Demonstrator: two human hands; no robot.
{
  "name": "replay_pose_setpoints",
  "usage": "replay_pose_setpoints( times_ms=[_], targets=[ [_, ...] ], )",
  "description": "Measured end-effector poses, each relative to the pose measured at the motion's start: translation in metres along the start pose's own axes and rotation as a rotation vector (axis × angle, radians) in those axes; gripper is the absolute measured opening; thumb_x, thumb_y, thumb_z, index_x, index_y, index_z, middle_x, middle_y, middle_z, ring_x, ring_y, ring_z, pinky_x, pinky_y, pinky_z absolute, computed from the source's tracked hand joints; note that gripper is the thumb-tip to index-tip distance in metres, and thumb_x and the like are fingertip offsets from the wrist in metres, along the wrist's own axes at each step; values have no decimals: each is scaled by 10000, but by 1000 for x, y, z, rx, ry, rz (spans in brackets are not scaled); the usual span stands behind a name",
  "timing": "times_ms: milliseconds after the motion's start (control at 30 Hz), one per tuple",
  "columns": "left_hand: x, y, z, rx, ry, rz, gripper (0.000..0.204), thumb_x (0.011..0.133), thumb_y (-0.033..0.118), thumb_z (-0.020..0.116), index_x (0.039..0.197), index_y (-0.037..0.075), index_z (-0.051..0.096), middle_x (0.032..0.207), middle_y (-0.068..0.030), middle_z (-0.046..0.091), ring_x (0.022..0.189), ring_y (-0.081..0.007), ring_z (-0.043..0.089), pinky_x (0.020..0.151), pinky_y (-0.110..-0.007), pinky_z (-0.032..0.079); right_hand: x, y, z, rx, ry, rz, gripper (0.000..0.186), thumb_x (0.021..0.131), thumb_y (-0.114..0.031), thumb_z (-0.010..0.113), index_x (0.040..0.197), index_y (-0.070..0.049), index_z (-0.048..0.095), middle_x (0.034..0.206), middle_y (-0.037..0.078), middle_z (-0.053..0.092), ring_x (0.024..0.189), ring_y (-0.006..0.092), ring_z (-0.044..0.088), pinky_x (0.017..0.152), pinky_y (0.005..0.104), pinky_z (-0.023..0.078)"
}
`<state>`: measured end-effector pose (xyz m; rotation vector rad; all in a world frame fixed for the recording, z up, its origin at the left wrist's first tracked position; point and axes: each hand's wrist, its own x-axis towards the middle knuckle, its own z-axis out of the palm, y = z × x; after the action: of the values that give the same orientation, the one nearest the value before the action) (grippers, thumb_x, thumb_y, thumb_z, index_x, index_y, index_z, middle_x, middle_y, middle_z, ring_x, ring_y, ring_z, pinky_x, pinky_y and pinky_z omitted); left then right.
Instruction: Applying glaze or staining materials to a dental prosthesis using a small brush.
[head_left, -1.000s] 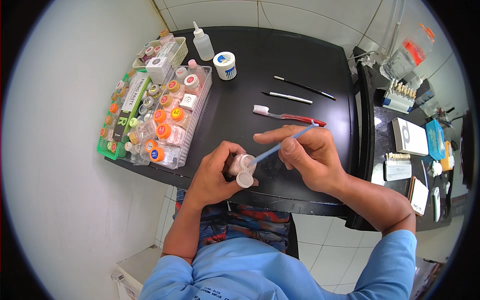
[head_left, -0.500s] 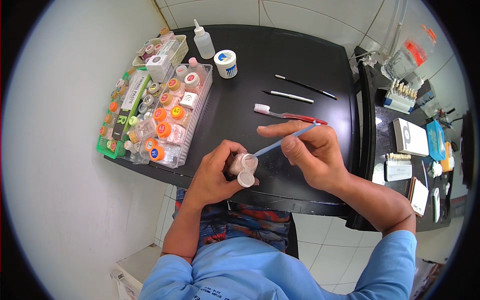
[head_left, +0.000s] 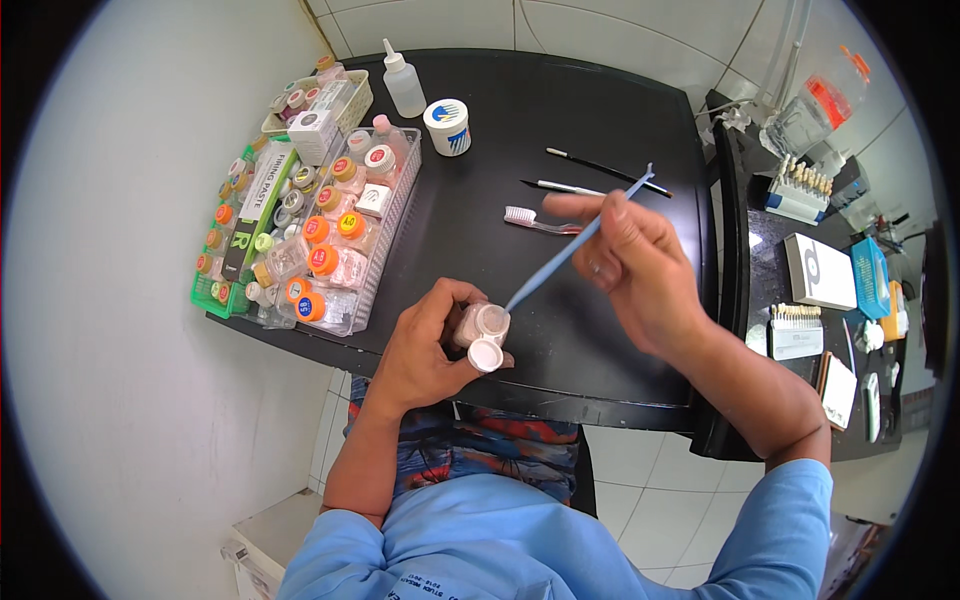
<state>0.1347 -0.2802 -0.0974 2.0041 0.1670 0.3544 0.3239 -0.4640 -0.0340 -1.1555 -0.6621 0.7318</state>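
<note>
My left hand point(head_left: 428, 345) is wrapped round a small clear jar point(head_left: 468, 328) of pale pink powder, just above the table's near edge. The jar stands uncapped, and its white flip lid point(head_left: 486, 356) hangs on the side toward me. In my right hand point(head_left: 640, 260) a slim light blue plastic stick point(head_left: 555, 265) is pinched between thumb and fingers. It slants down to the left, its lower tip at the jar's mouth; whether the tip is inside I cannot tell. Beyond my right hand lies a toothbrush point(head_left: 530, 217), its handle partly hidden by my fingers.
Baskets point(head_left: 395, 240) packed with capped powder bottles stand at the left. Behind them are a squeeze bottle point(head_left: 404, 88) and a white tub point(head_left: 447, 130). A pointed tool point(head_left: 565, 188) and a thin brush point(head_left: 605, 170) lie on the black table point(head_left: 560, 100). Shade guides point(head_left: 796, 335) sit at right.
My right hand has moved farther from me, and the blue stick now stands steeper, its upper end higher. My left hand and the jar have barely shifted.
</note>
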Motion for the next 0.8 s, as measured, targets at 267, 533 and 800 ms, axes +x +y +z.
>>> replay_pose_setpoints(
  times_ms=[267, 533, 800],
  targets=[
    [-8, -15, -2, -236, 313, 72, 735, 894, 251, 917, 1439, -22, 507, 1226, -79, 625, 1085, -148, 641, 967, -286, 521, 46, -14, -64, 234, 297, -124, 491, 1152, -398, 521, 1357, 36, 627, 734, -23, 498, 659, 105, 436, 674, 283, 398],
    [-3, -16, -2, -326, 488, 164, 684, 988, 212, 805, 1475, -25, 387, 1254, -157, 569, 955, -177, 663, 843, -296, 570, 57, 2, -81, 183, 236, -103, 360, 1104, -270, 622, 1320, 17, 615, 887, 3, 588, 786, 131, 530, 780, 298, 435],
    [-4, -12, 0, -288, 439, 121, 525, 995, 146, 769, 1376, -12, 444, 1311, -167, 574, 1110, -208, 648, 973, -363, 561, 50, 10, -75, 142, 305, -52, 352, 948, 53, 691, 1274, -13, 580, 812, -37, 495, 748, 110, 473, 712, 290, 389]
  ],
)
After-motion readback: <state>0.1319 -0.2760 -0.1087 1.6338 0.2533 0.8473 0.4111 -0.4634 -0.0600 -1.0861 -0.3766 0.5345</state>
